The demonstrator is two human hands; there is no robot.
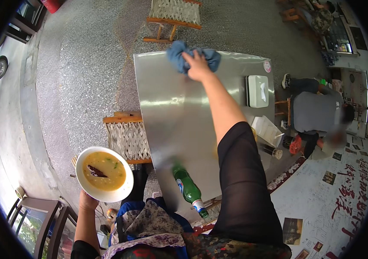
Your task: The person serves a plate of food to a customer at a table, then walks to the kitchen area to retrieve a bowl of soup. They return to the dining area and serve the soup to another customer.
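Note:
My left hand (pixel 89 200) holds a white bowl (pixel 128 181) from below, off the table's left edge. Brownish broth with a dark red piece and bits of green lies in it. At the far edge of the metal-topped table (pixel 177 129), my right hand (pixel 198 66) presses on a crumpled blue cloth (pixel 179 56); its fingers are partly spread. A green glass bottle (pixel 188 189) stands near the table's close edge. Towards the right are a white tissue box (pixel 257 91), a clear plastic container (pixel 266 131) and a jar with a pale lid (pixel 276 153), partly behind my right arm.
A woven-seat wooden stool (pixel 128 139) adjoins the table's left side; another stool (pixel 174 14) stands beyond the far edge. A seated person in grey (pixel 315 110) is beyond the right side. A wall with writing and pictures (pixel 320 200) runs along the lower right.

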